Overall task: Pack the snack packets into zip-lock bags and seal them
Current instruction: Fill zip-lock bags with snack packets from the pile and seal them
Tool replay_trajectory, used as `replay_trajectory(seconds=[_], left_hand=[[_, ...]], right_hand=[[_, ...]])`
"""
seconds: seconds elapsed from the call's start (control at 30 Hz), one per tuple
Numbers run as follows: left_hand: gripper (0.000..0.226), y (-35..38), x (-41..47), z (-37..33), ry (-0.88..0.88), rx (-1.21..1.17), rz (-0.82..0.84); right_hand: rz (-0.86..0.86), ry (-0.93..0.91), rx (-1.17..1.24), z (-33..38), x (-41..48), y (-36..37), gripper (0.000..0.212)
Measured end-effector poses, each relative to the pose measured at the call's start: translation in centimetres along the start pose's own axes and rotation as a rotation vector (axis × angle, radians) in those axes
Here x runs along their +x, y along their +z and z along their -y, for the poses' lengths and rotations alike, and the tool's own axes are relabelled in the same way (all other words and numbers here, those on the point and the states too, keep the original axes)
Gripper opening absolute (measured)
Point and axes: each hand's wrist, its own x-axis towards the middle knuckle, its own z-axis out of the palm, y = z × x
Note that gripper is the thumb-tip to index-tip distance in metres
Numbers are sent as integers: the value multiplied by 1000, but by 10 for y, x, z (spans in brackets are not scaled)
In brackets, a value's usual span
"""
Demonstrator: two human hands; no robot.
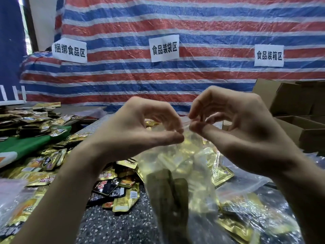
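Hanging between two raised hands is one clear zip-lock bag (182, 166), its top edge pinched at the middle of the head view and its body drooping down toward the speckled worktop (112, 228). The left hand (133, 127) has thumb and forefinger closed on the bag's top rim from the left; the right hand (233, 124) pinches the same rim from the right, its other fingers curled loosely. The two pinches sit just beside each other. Inside the bag lie several gold snack packets (177, 155), blurred, too many and too smeared to count.

Loose packets (116, 189), gold and black, lie scattered on the worktop below and left of the left wrist, and a far larger heap (26, 124) spreads across the left side, partly over a green sheet (22, 147). More clear bags (260, 208) holding packets lie at lower right under the right forearm.

Three white paper signs hang on the striped red, white and blue tarpaulin (193, 23) behind: left sign (70, 50), middle sign (164, 48), right sign (269, 55). Brown cardboard boxes (295, 106) stand at the right
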Motion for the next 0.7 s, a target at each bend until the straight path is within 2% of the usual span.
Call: replay_trajectory(seconds=[0.1, 0.33, 0.5, 0.7], left_hand=[[15, 2, -1, -9, 11, 70, -36], [23, 5, 1, -13, -119, -50, 10], [4, 9, 2, -11, -185, 65, 34], [6, 22, 7, -12, -212, 141, -29]], right_hand=[[-3, 35, 34, 1, 0, -1, 18], [103, 119, 60, -3, -2, -9, 17], [160, 134, 4, -6, -1, -7, 16], [207, 151, -69, -10, -1, -9, 14]])
